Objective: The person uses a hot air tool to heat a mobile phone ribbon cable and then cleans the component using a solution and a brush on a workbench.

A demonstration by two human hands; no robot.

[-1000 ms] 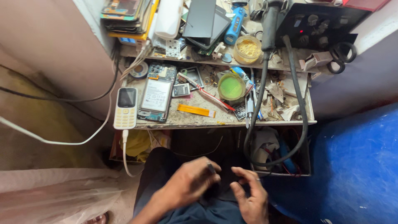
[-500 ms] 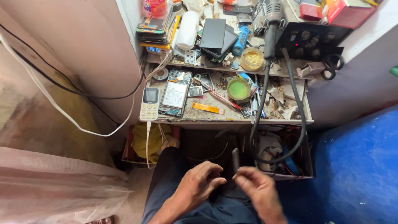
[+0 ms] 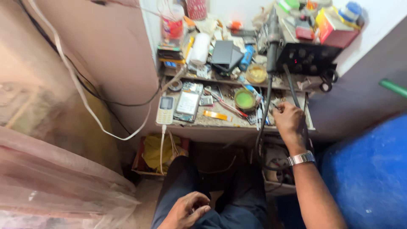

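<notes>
My right hand (image 3: 289, 121) rests with curled fingers among small parts at the worktop's (image 3: 220, 125) front right corner, so I should pick slowly, while my left hand (image 3: 189, 208) lies half-closed, empty, on my lap.

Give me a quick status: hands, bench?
Right hand on cluttered workbench, grip unclear. Left hand curled in lap. Black hose hangs beside right hand.

Looked rough and gritty: worn grey wooden bench top (image 3: 220, 122). Shone polished: silver metal wristwatch band (image 3: 300, 158). Seemed glossy plastic, perhaps: white keypad phone (image 3: 165, 110). Hung matt: dark cloth trousers (image 3: 231, 212).
</notes>
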